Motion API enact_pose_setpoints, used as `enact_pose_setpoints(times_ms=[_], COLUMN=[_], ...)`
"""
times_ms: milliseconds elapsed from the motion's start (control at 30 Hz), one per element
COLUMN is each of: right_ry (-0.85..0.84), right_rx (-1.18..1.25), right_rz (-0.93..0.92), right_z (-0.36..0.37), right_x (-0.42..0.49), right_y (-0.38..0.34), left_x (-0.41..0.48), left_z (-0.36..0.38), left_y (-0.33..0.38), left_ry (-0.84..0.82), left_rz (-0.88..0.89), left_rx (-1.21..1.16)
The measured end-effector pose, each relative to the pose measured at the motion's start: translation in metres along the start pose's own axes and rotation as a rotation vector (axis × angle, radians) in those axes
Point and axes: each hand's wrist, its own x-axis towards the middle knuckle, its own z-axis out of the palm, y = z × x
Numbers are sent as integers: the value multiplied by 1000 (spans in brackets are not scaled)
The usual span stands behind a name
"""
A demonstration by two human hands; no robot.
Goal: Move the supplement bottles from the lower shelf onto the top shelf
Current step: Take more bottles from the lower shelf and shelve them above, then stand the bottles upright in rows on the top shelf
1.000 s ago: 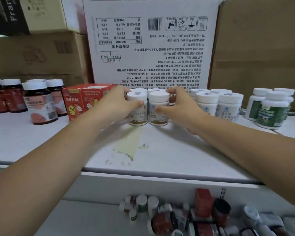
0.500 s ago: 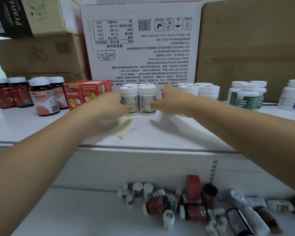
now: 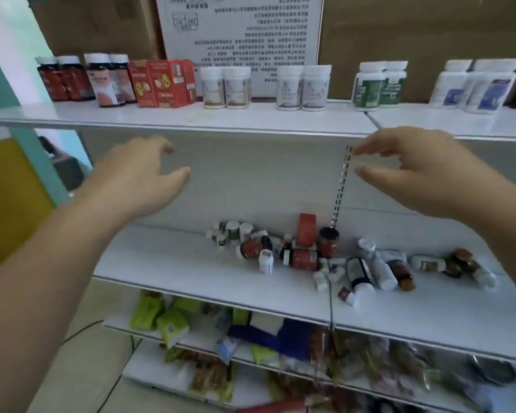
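Observation:
Two white bottles with gold labels [image 3: 225, 87] stand side by side on the top shelf [image 3: 173, 117], with nothing touching them. My left hand [image 3: 140, 177] and my right hand [image 3: 414, 171] hover empty in front of the shelf's back panel, below the top shelf's edge, fingers loosely spread. On the lower shelf [image 3: 167, 260] lies a jumble of several supplement bottles [image 3: 298, 254], white, red and brown, mostly on their sides, with a red box [image 3: 306, 229] upright among them.
The top shelf also carries dark red bottles [image 3: 87, 80], red boxes [image 3: 161, 83], white bottles with blue labels [image 3: 303, 89], green-labelled bottles [image 3: 377, 86] and more white bottles [image 3: 477, 86]. Cardboard cartons [image 3: 239, 28] stand behind. Packets [image 3: 167, 320] fill the shelves below.
Both hands have let go of the two gold-labelled bottles on the top shelf and drawn back and down. The view has dropped, showing the lower shelves.

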Motion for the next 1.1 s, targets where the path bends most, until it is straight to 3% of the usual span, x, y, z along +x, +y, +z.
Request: enact_pose_setpoints(times_ms=[200,533,833,1100], right_ry=[-33,-109,-265,-201], right_rx=[112,205,334,486], right_rz=[155,382,496,632], right_z=[85,253,365,456], right_x=[-72,-91,1,95], right_y=[40,60,38,39], left_x=[-85,-110,-8,124], left_z=[90,227,305,390], left_y=[6,-54,-110,-133], left_ry=[-91,-238,-391,-490], left_rz=[-115,-369,-368,-193], left_rx=[-12,-292,-330,-364])
